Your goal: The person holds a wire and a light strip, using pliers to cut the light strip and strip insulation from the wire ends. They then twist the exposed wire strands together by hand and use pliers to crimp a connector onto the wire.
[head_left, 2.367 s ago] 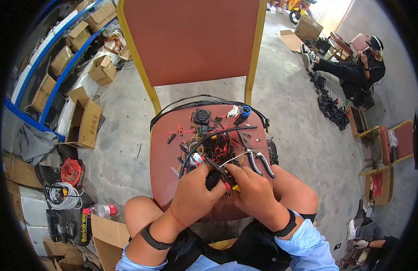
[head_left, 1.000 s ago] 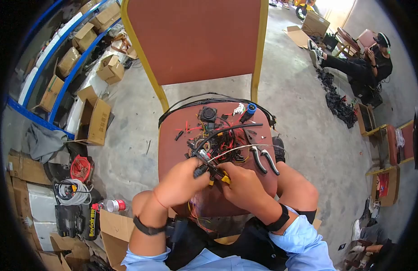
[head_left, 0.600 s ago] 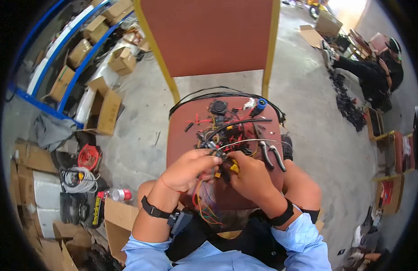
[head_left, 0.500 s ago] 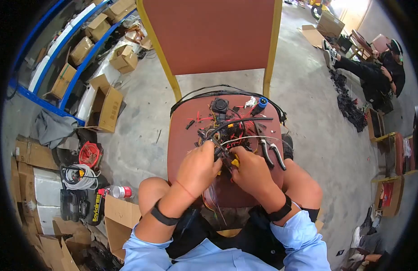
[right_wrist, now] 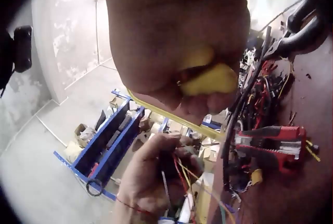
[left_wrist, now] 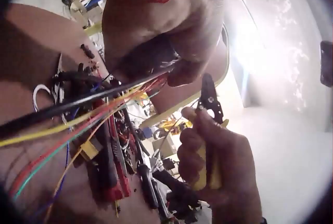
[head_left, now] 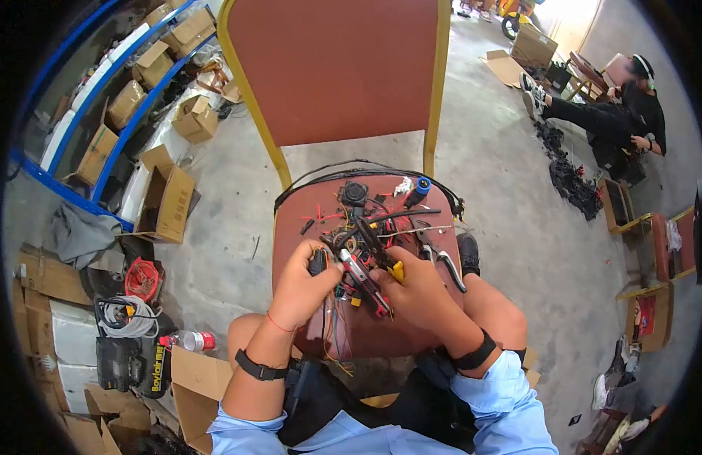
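Observation:
My left hand [head_left: 299,287] grips a black cable end [head_left: 317,262] on the left of the chair seat. Coloured wires [left_wrist: 78,125] in yellow, red, green and blue trail from that hand, hanging toward the seat's front edge. On the right, my right hand [head_left: 420,287] holds wire strippers by their yellow handles [head_left: 397,271], the dark head [left_wrist: 209,96] pointing away from me. Between the hands a red and grey hand tool [right_wrist: 270,148] lies on the seat. The hands are apart; fingers cover parts of both the cable and the handles.
The red chair seat [head_left: 290,220] bears a pile of wire scraps, a blue-ended connector [head_left: 419,189], a black square part [head_left: 354,194] and white-and-black-handled pliers [head_left: 448,270]. Cable lies along its back. Boxes and a blue shelf [head_left: 108,163] stand left; another person [head_left: 628,114] sits right.
My hands, earlier close together over the seat, have moved apart, the left one going left with the wires. The red and grey tool shows more fully between them. The head view has shifted slightly.

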A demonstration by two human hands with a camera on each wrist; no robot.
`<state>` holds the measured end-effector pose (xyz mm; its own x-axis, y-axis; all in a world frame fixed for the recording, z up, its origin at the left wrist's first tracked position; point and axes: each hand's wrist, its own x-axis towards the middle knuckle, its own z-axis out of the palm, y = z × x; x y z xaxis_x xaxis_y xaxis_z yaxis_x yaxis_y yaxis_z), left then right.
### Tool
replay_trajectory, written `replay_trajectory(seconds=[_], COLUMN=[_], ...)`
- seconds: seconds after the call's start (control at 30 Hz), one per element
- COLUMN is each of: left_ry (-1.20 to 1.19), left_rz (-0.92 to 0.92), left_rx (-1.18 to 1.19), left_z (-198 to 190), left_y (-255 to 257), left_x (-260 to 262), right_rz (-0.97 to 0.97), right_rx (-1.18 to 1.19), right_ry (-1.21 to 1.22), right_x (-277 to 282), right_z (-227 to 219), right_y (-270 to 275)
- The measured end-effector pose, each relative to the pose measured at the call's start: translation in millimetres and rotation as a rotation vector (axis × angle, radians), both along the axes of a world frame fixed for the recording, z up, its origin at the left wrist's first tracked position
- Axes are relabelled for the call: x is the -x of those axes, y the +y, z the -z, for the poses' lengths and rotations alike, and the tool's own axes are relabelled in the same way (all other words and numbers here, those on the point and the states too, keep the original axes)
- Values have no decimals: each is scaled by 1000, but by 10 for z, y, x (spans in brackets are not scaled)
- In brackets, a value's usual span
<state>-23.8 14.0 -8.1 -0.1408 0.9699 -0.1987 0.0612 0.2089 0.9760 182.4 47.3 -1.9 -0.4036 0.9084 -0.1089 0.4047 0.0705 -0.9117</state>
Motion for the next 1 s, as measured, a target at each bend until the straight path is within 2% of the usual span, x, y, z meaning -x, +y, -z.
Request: replay_trajectory(seconds=[0.07,0.13,0.2,0.3,0.47,0.57,0.67,0.77,0.83,0.9,1.0], left_ry=[-123,-199,-273,-445,-240,-227,-183,-59,115,49,-78], left_rz=[17,28,77,146,189,189,213,249,283,338,361], left_rx=[-46,-172,-269,-187,-275,-264,-271,-252,-346,-427,-333], left_z=[196,145,38,-67,100,99,107,130,189,155,132], left_y=[23,81,121,84,46,22,32,-26,-6,-11,-67], left_x=[47,-73,-154,-122,-4,-7,8,44,85,27,-26], right_rz=[-66,-159,-244,-347,-462,-476,-528,-581,-681,-743,-746], right_rx=[114,259,298,406,775,651,669,1005,1070,1111,1141], right_ry=[116,322,359,472,693,630,688,777,791,773,752], right_x=[19,11,-6,-13,-110,-129,-139,-251,-346,-413,-515], right_z=[-35,-22,-29,-12,-137,-2,-40,-65,-99,-110,-106], right_y=[8,-25,-37,-42,-7,2,7,-20,28,54,-19])
